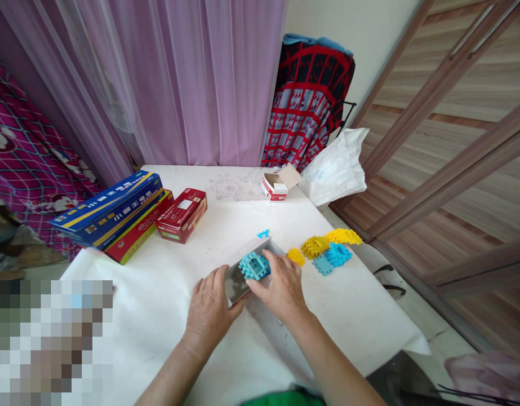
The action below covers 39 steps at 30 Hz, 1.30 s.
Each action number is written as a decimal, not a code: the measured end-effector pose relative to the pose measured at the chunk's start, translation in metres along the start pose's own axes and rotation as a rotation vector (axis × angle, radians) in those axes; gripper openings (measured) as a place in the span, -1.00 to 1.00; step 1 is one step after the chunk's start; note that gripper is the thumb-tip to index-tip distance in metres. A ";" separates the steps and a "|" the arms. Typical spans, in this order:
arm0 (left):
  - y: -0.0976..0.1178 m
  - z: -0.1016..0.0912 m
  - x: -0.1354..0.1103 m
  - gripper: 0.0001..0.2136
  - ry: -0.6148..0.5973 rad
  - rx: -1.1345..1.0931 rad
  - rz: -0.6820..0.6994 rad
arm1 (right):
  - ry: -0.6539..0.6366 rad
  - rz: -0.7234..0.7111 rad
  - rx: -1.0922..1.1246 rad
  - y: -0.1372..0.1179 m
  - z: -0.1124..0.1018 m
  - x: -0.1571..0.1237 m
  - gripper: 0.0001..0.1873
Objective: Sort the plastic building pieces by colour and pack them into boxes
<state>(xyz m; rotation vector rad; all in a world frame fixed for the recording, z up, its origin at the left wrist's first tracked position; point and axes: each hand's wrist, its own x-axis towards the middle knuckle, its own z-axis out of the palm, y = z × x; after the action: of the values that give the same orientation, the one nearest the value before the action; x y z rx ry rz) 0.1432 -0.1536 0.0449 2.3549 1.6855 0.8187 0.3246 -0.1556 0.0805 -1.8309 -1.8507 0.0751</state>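
Near the middle of the table an open box (235,285) with a greyish inside lies tilted between my hands. My left hand (209,301) grips its left end, thumb below and fingers along the side. A cluster of light-blue interlocking toy blocks (252,265) sits at the box opening. My right hand (285,282) is closed around the right side of these blocks, with a darker blue bit showing by its fingers. Just beyond the box lies a small blue piece (263,233). To the right are yellow blocks (314,247), blue blocks (338,255) and a flat teal piece (323,265).
Blue and red long boxes (116,206) stand at the left, beside a dark red box (182,215). A small open carton (277,186) is at the back, near a white plastic bag (338,169). A wooden wardrobe (449,141) stands right of the white-covered table (158,293).
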 end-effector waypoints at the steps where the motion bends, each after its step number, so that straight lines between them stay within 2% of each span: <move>1: 0.000 0.000 0.000 -0.42 0.004 0.002 0.003 | -0.009 -0.012 -0.004 0.000 -0.002 -0.001 -0.38; 3: 0.000 0.001 -0.001 -0.42 0.008 0.007 0.001 | -0.014 -0.054 0.003 0.003 -0.006 -0.004 -0.40; 8: -0.002 0.002 -0.001 -0.40 0.013 0.014 0.018 | 0.023 -0.167 0.034 0.017 -0.015 -0.013 -0.73; 11: -0.003 0.003 -0.001 -0.39 0.026 0.021 0.035 | 0.012 -0.201 0.038 0.019 -0.020 -0.011 -0.79; 13: -0.003 0.003 -0.001 -0.39 0.028 0.029 0.036 | -0.070 -0.256 0.019 0.015 -0.023 -0.003 -0.79; 17: -0.002 0.002 -0.001 -0.40 0.021 0.036 0.039 | -0.336 -0.371 -0.078 0.003 -0.024 0.024 -0.75; 20: -0.002 0.002 -0.001 -0.39 0.019 0.028 0.041 | -0.511 -0.387 -0.178 -0.003 -0.019 0.042 -0.72; 23: -0.002 0.003 -0.001 -0.38 0.019 0.019 0.034 | -0.605 -0.394 -0.238 -0.007 -0.016 0.052 -0.72; 25: -0.003 0.004 -0.001 -0.38 0.018 0.015 0.027 | -0.625 -0.409 -0.235 -0.009 -0.019 0.053 -0.71; 30: -0.004 0.004 -0.002 -0.39 0.027 0.003 0.038 | -0.507 -0.349 -0.166 -0.004 -0.047 0.041 -0.71; 33: -0.004 0.004 -0.001 -0.38 0.021 0.005 0.043 | -0.512 -0.361 -0.131 0.000 -0.058 0.034 -0.69; 35: -0.004 0.004 -0.001 -0.39 0.019 0.010 0.044 | -0.547 -0.410 -0.117 -0.001 -0.056 0.033 -0.69; 39: -0.004 0.006 -0.001 -0.42 0.026 0.014 0.050 | -0.630 -0.463 -0.151 -0.006 -0.036 0.035 -0.59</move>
<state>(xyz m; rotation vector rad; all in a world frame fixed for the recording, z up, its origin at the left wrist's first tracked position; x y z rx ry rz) 0.1424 -0.1519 0.0381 2.4154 1.6541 0.8519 0.3356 -0.1343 0.1254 -1.5206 -2.7420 0.3901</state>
